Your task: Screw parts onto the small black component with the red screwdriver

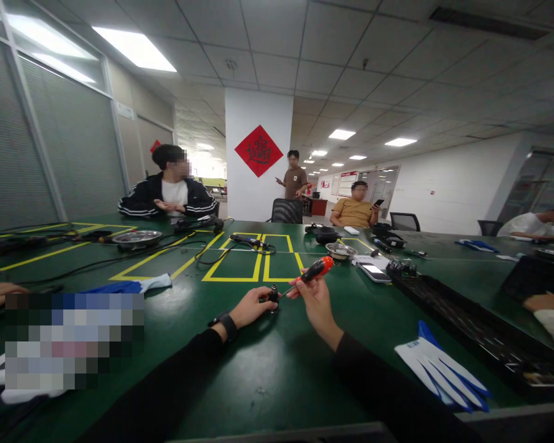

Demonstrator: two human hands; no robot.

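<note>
With my right hand (pixel 316 303) I grip a red and black screwdriver (pixel 317 269). Its handle points up and to the right, and its thin shaft slopes down to the left. My left hand (pixel 250 307), with a dark band on the wrist, pinches a small black part (pixel 273 295) at the table surface. The part has a short upright knob on top; its exact kind is too small to make out. The screwdriver's tip is at the right side of this part, and I cannot tell whether it sits in a screw.
The green table (pixel 258 381) carries yellow tape outlines. On the right lie a white-and-blue glove (pixel 443 368), a long black tray (pixel 471 314) and a phone (pixel 373 272). Metal bowls (pixel 137 237), cables and black tools sit farther back. Several people are around the table.
</note>
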